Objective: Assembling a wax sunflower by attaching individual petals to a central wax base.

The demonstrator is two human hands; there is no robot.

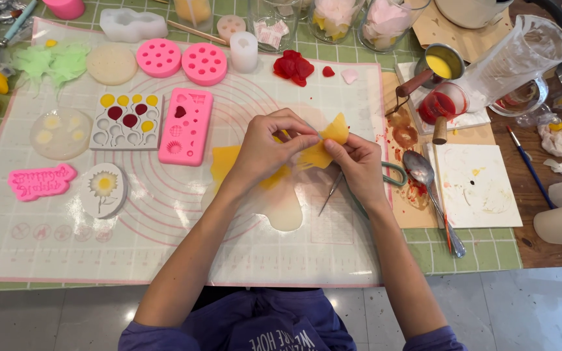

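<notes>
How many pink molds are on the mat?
4. Two round pink molds sit side by side at the top, a rectangular pink mold lies below them, and a lettered pink mold is at the left edge.

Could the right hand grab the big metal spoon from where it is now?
Probably yes, though not at once. The spoon lies uncovered just beside the right hand, but that hand and the left hand are pinching the yellow piece, so it must let go.

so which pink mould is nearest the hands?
The rectangular pink mould, just left of the left hand. The two round ones and the lettered one lie farther away.
</notes>
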